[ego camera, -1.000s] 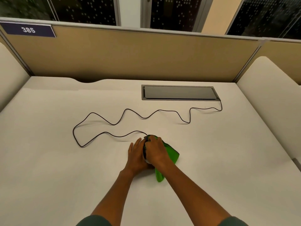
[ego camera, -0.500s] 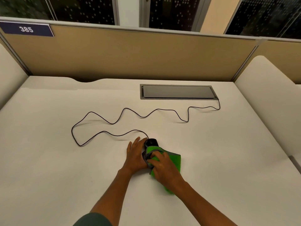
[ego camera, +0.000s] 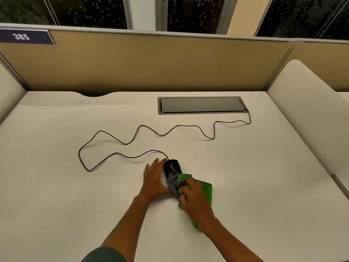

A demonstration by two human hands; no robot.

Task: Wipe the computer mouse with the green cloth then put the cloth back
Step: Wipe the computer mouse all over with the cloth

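Note:
A black wired computer mouse (ego camera: 172, 166) lies on the white desk (ego camera: 56, 186), its front half bare and its rear under cloth. My left hand (ego camera: 154, 179) lies flat against the mouse's left side, fingers together and stretched forward. My right hand (ego camera: 194, 200) grips the green cloth (ego camera: 204, 190), which has a grey underside turned up at the mouse's rear. The cloth trails back under my right wrist.
The mouse's black cable (ego camera: 120, 140) snakes left and then right to a grey cable hatch (ego camera: 201, 104) set in the desk. A tan partition (ego camera: 151, 63) with a "385" label (ego camera: 21, 36) closes the back. Cream side panels flank the desk.
My right hand has dragged the cloth from the mouse's front toward its rear, uncovering the black front half. My left hand has stayed against the mouse's left side.

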